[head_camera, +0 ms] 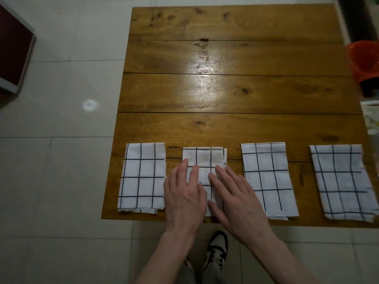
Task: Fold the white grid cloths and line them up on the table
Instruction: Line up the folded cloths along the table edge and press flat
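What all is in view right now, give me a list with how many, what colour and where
Folded cloths: four, white with dark grid lines, in a row along the table's near edge: far left, second from left under the hands, third, far right.
Table: one, brown wooden planks, centre of view.
Floor: pale tiles, all around the table.
Box-like thing: one, dark red with a pale rim, on the floor at far left.
Orange thing: one, at the right edge, partly cut off.
Shoe: one, black and white, below the table edge.
Left hand: flat on the second cloth.
Right hand: flat on the same cloth.
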A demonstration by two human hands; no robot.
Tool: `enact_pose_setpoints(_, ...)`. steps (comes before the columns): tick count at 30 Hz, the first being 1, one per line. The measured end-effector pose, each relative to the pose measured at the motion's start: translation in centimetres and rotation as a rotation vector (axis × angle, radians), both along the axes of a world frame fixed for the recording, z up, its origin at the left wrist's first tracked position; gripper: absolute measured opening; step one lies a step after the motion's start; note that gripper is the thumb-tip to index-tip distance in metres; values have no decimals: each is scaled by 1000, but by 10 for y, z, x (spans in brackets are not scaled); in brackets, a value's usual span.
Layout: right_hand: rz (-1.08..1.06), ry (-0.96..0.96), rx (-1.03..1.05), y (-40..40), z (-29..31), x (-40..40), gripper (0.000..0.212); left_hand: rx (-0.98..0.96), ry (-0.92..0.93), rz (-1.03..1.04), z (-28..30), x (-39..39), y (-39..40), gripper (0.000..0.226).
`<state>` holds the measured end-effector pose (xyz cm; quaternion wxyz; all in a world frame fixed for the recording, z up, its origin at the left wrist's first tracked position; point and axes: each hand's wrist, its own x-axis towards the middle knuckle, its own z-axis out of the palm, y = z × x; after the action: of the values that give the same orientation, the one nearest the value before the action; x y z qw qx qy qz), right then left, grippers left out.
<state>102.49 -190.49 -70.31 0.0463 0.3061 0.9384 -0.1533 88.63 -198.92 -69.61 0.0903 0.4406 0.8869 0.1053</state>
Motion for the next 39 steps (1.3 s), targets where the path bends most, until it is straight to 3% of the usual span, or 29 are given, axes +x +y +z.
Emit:
enact_pose_setpoints(27, -40, 45, 2, 5, 14, -4, 65, 15, 19, -88, -1, -11, -1, 52)
enact_pose_setpoints(34, -308, 194, 27, 15, 40, 21, 57, 67, -23, -170, 23, 11, 21, 48)
enact_pose_setpoints(39, -370, 154, 22, 31, 41, 60, 54, 92, -98, -210, 34, 42, 45, 47)
